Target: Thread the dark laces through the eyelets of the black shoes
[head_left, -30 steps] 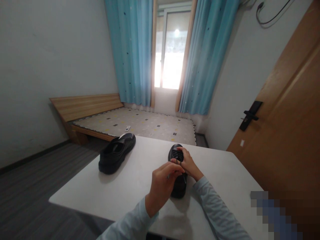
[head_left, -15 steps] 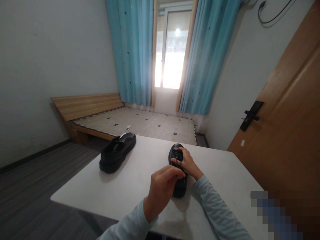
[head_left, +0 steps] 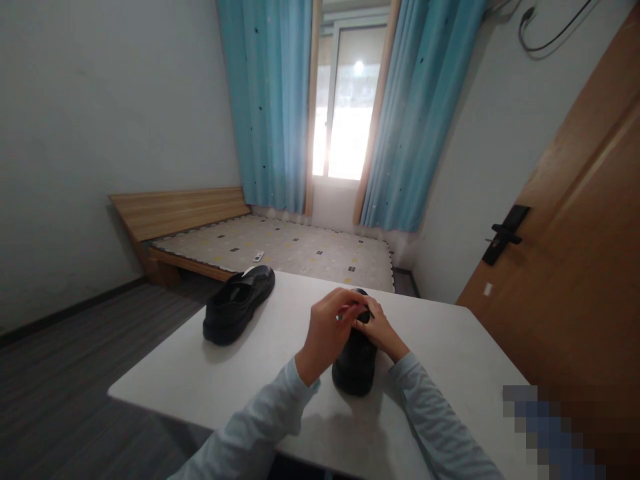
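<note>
A black lace-up shoe (head_left: 354, 370) stands on the white table (head_left: 280, 347), its toe pointing away from me. My left hand (head_left: 331, 328) is over the shoe's front part, thumb and fingers pinched together at the shoelace. From the right side, my right hand (head_left: 384, 332) has its thumb and fingers closed on the laces near the tongue. Both hands cover most of the lacing, so the strands hardly show. The other black shoe (head_left: 235, 310) rests at the table's far left.
Behind the table is a bed (head_left: 300, 250) with a patterned mattress and a small white object (head_left: 259, 256) on it. A wooden door (head_left: 565, 267) stands at the right. Blue curtains (head_left: 275, 107) hang beside the window. A blurred-out patch (head_left: 550, 427) covers the lower right.
My left hand has moved forward and up from the shoe's opening to the laces, close against my right hand. My right hand stays at the lacing. The view has shifted slightly.
</note>
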Action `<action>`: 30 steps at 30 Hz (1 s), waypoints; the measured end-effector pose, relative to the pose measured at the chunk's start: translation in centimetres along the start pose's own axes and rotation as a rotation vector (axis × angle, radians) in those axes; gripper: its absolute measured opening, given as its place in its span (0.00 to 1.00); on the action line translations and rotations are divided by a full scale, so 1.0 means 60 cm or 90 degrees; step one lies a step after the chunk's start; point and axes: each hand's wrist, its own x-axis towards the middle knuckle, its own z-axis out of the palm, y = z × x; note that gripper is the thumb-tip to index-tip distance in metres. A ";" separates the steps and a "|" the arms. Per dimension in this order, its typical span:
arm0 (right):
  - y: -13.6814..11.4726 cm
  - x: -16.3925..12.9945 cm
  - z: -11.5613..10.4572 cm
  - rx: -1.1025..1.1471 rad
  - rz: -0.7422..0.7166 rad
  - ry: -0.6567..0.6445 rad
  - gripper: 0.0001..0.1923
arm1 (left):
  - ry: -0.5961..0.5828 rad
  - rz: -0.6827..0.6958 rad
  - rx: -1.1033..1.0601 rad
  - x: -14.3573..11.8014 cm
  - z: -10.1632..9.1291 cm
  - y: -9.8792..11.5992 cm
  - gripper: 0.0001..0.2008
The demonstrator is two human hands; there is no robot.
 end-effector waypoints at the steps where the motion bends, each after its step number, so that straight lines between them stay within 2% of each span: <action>1: 0.000 0.000 0.001 0.007 0.006 0.008 0.29 | 0.021 -0.004 0.006 0.010 0.002 -0.006 0.04; 4: -0.002 -0.001 -0.001 0.024 0.014 0.007 0.31 | 0.081 -0.025 0.012 0.041 0.009 -0.031 0.03; 8: -0.011 0.001 -0.016 0.068 -0.015 -0.024 0.29 | 0.141 -0.113 -0.126 0.071 0.020 -0.073 0.08; 11: -0.015 0.004 -0.032 0.122 -0.033 -0.042 0.23 | 0.180 -0.175 -0.203 0.078 0.028 -0.103 0.11; 15: -0.019 0.009 -0.049 0.175 -0.031 -0.037 0.11 | 0.152 -0.219 -0.254 0.071 0.037 -0.134 0.12; 18: -0.019 0.009 -0.054 0.224 -0.002 -0.027 0.09 | 0.099 -0.250 -0.262 0.061 0.042 -0.154 0.12; 21: -0.018 0.007 -0.054 0.261 0.039 -0.007 0.09 | 0.056 -0.269 -0.208 0.053 0.045 -0.170 0.10; 24: -0.017 0.006 -0.052 0.255 0.070 0.009 0.11 | 0.036 -0.262 -0.066 0.047 0.047 -0.179 0.05; 27: -0.013 0.008 -0.050 0.237 0.082 0.020 0.12 | -0.023 -0.262 0.043 0.040 0.050 -0.181 0.02; 30: -0.009 0.011 -0.047 0.218 0.079 0.035 0.13 | -0.040 -0.266 0.150 0.032 0.052 -0.180 0.08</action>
